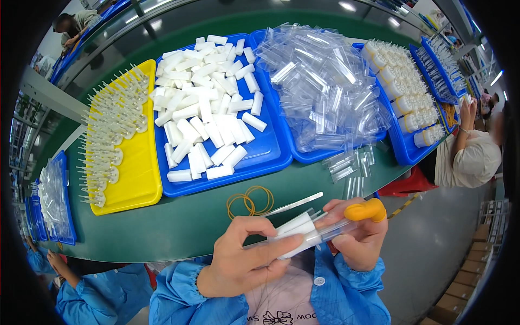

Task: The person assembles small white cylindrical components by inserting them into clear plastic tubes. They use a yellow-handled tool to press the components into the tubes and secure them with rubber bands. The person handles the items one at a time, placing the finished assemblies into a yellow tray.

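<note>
My left hand [238, 257] grips a white block [295, 226] between thumb and fingers, close to my chest. A clear plastic sleeve [331, 232] meets the block's right end; how far it reaches over the block is hard to tell. My right hand [357, 238] pinches this sleeve, with an orange-yellow finger cot [365, 210] on one raised finger. Just beyond my hands, a thin pale strip [295, 203] and several rubber bands [249, 201] lie on the green table [200, 230].
A yellow tray [138, 192] holds white parts with thin stems. Blue trays hold white blocks [203, 105], clear sleeves [319, 81] and bundled white parts [403, 89]. Loose sleeves [349, 165] lie near the table edge. Co-workers sit left [103, 295] and right [471, 151].
</note>
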Action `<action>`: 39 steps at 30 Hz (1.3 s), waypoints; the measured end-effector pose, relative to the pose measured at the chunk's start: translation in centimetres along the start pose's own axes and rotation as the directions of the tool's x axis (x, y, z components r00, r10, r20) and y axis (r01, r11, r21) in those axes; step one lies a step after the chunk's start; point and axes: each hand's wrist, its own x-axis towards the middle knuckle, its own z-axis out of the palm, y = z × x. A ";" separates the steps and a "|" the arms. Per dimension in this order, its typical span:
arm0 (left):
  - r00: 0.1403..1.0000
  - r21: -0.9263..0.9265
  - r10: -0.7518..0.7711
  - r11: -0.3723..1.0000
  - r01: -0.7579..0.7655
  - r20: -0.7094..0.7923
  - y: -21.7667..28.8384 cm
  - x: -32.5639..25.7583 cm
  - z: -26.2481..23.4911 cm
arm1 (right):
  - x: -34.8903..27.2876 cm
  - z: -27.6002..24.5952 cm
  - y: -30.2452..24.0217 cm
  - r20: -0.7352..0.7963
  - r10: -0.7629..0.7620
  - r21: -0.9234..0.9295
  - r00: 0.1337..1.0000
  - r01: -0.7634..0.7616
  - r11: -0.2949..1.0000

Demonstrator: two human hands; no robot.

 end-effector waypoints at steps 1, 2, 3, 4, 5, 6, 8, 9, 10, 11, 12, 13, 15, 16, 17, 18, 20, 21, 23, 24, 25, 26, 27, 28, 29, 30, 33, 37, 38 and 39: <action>0.995 -0.092 -0.052 0.995 0.044 -0.084 -0.1 0.0 0.3 | -0.2 0.5 0.1 -0.054 0.000 0.035 0.999 0.002 0.999; 0.980 -0.185 -0.111 0.980 0.080 -0.166 -0.3 0.1 0.8 | -0.2 0.8 0.3 -0.104 0.002 0.071 0.995 0.005 0.997; 0.955 -0.279 -0.176 0.954 0.106 -0.240 -0.6 0.0 1.1 | 0.0 0.8 0.3 -0.096 -0.040 0.000 0.995 0.040 0.999; 0.955 -0.344 -0.186 0.934 0.098 -0.231 -1.4 0.0 0.9 | 0.5 0.6 0.3 -0.086 -0.082 -0.070 0.993 0.076 0.995; 0.942 -0.424 -0.249 0.896 0.135 -0.227 -1.8 0.0 1.2 | 0.9 0.4 0.2 -0.072 -0.124 -0.140 0.990 0.113 0.984; 0.925 -0.501 -0.311 0.849 0.168 -0.217 -2.0 0.0 1.6 | 1.2 -0.2 0.2 -0.038 -0.147 -0.293 0.988 0.129 0.947; 0.904 -0.611 -0.402 0.755 0.237 -0.146 -2.2 -0.3 1.8 | 1.5 -1.6 0.5 0.034 -0.173 -0.573 0.984 0.161 0.803; 0.908 -0.661 -0.401 0.716 0.227 -0.122 -2.4 -0.3 2.0 | 1.6 -1.3 0.4 -0.009 -0.157 -0.549 0.987 0.127 0.826; 0.912 -0.707 -0.398 0.673 0.217 -0.099 -2.5 -0.2 2.2 | 1.7 -0.9 0.2 -0.052 -0.141 -0.523 0.989 0.093 0.847; 0.915 -0.751 -0.396 0.626 0.209 -0.075 -2.6 -0.2 2.4 | 1.8 -0.6 0.1 -0.094 -0.120 -0.495 0.988 0.058 0.867; 0.918 -0.776 -0.393 0.596 0.207 -0.058 -2.7 -0.3 2.3 | 1.7 -0.6 0.1 -0.096 -0.122 -0.479 0.988 0.062 0.876; 0.920 -0.799 -0.389 0.566 0.204 -0.040 -2.8 -0.4 2.1 | 1.5 -0.7 0.2 -0.098 -0.125 -0.462 0.987 0.066 0.884; 0.912 -0.839 -0.411 0.503 0.209 -0.019 -2.7 -0.2 1.9 | 1.3 -0.9 0.4 -0.071 -0.147 -0.442 0.987 0.101 0.891; 0.899 -0.857 -0.438 0.468 0.217 -0.012 -2.3 0.1 1.8 | 1.2 -1.0 0.6 -0.043 -0.164 -0.439 0.985 0.129 0.889; 0.886 -0.873 -0.464 0.431 0.227 0.001 -2.1 0.2 1.7 | 1.1 -1.1 0.6 -0.018 -0.182 -0.436 0.983 0.156 0.886; 0.905 -0.859 -0.426 0.469 0.204 -0.017 -2.1 0.1 1.8 | 1.0 -1.0 0.6 -0.014 -0.181 -0.432 0.983 0.158 0.888; 0.936 -0.827 -0.347 0.540 0.154 -0.053 -2.1 -0.5 2.1 | 0.7 -0.5 0.7 -0.002 -0.178 -0.421 0.984 0.161 0.893; 0.939 -0.819 -0.338 0.556 0.141 -0.067 -2.0 -0.6 2.1 | 0.5 -0.4 0.8 0.003 -0.196 -0.419 0.981 0.179 0.890; 0.944 -0.803 -0.317 0.585 0.114 -0.097 -1.8 -0.8 2.2 | 0.2 -0.2 1.0 0.012 -0.233 -0.417 0.972 0.217 0.883; 0.943 -0.797 -0.313 0.595 0.102 -0.113 -1.7 -0.8 2.3 | 0.1 0.0 1.0 0.004 -0.231 -0.411 0.973 0.212 0.887; 0.943 -0.791 -0.308 0.605 0.090 -0.129 -1.6 -0.8 2.3 | 0.1 0.3 0.9 -0.004 -0.229 -0.404 0.973 0.208 0.891; 0.942 -0.785 -0.303 0.614 0.079 -0.142 -1.5 -0.8 2.4 | 0.0 0.5 0.8 -0.015 -0.229 -0.399 0.973 0.204 0.894; 0.941 -0.774 -0.303 0.629 0.080 -0.149 -1.5 -0.9 2.4 | -0.1 0.6 0.9 -0.010 -0.227 -0.394 0.974 0.205 0.896; 0.940 -0.762 -0.303 0.642 0.080 -0.157 -1.5 -1.0 2.5 | -0.2 0.7 1.0 -0.005 -0.225 -0.389 0.974 0.206 0.898; 0.939 -0.750 -0.303 0.657 0.080 -0.164 -1.5 -1.1 2.5 | -0.3 0.7 1.1 0.001 -0.224 -0.384 0.974 0.207 0.900; 0.938 -0.747 -0.304 0.660 0.080 -0.169 -1.5 -1.1 2.5 | -0.4 0.8 1.2 -0.001 -0.220 -0.381 0.976 0.203 0.902; 0.933 -0.749 -0.314 0.658 0.080 -0.176 -1.4 -1.0 2.6 | -0.4 1.0 1.3 -0.006 -0.213 -0.375 0.977 0.196 0.906; 0.918 -0.786 -0.359 0.611 0.095 -0.168 -1.2 -0.7 2.7 | -0.2 1.0 1.6 0.001 -0.198 -0.384 0.980 0.183 0.905; 0.915 -0.800 -0.372 0.591 0.102 -0.158 -1.2 -0.6 2.7 | -0.1 0.9 1.6 0.002 -0.189 -0.392 0.982 0.175 0.903; 0.917 -0.806 -0.370 0.583 0.101 -0.152 -1.3 -0.6 2.8 | -0.1 0.9 1.5 0.002 -0.183 -0.383 0.983 0.170 0.908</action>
